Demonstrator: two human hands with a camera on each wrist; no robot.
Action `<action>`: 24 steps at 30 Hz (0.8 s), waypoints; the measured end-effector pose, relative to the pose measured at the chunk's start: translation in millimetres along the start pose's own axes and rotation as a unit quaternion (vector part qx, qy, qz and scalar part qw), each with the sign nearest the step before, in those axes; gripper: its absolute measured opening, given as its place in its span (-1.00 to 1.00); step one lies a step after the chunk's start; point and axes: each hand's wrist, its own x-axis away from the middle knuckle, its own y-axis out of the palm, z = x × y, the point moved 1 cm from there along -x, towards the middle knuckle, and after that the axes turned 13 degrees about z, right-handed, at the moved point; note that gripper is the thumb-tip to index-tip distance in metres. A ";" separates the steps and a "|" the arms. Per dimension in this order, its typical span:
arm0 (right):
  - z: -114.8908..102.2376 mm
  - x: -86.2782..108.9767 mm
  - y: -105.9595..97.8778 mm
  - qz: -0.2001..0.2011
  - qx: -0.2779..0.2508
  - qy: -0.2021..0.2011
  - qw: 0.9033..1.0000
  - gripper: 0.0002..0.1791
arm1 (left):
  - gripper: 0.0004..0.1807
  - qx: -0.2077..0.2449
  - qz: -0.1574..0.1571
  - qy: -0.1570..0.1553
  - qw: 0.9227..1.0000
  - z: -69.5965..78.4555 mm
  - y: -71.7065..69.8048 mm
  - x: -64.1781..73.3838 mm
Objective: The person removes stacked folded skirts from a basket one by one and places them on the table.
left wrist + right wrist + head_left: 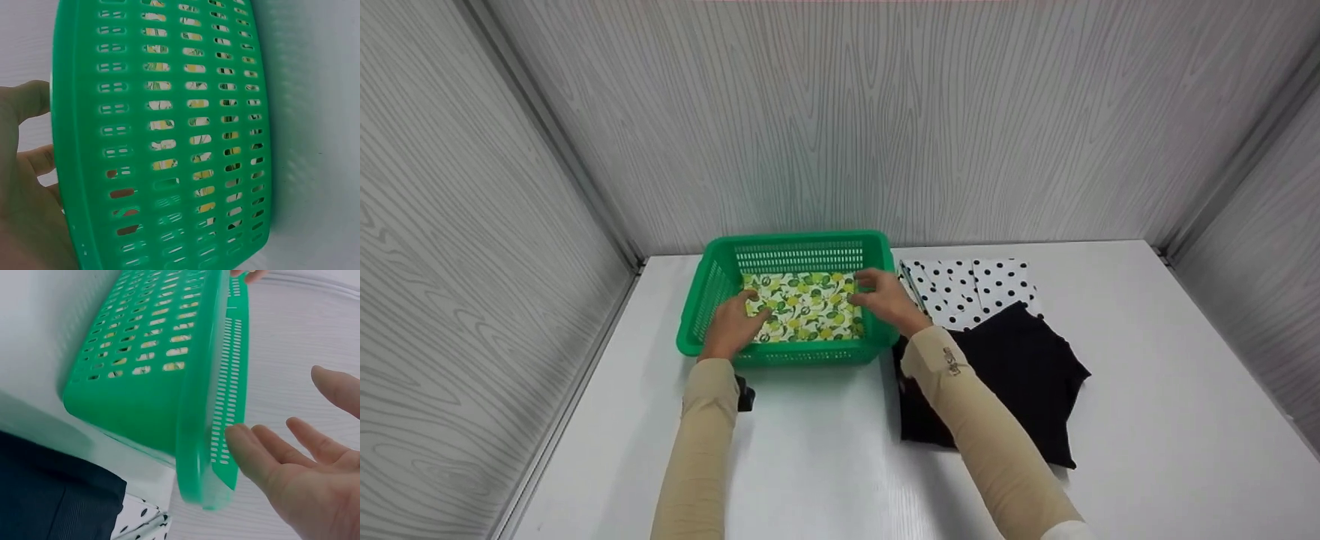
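A green plastic basket point(787, 351) with slotted sides holds a folded cloth point(810, 307) printed with yellow and green lemons. Over the basket's left part reaches my left hand point(733, 322), fingers loosely bent, fingertips at the cloth's left edge. My right hand point(886, 298) is above the right rim, its fingertips by the cloth's right edge. In the right wrist view that right hand point(304, 467) has its fingers spread with nothing between them. The basket wall partly hides the left hand point(28, 185) in the left wrist view.
Right of the basket lies a folded white cloth with black dots point(997, 289). A black garment point(1020, 382) overlaps its front edge, partly under the right sleeve point(975, 420). Wood-grain panels point(840, 127) enclose the white table point(1170, 390) at back and sides.
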 end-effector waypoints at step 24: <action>5.0 -11.1 18.7 0.002 0.022 0.099 0.995 -0.30 | -0.23 0.032 -0.026 -0.033 0.999 -1.7 7.2 -16.8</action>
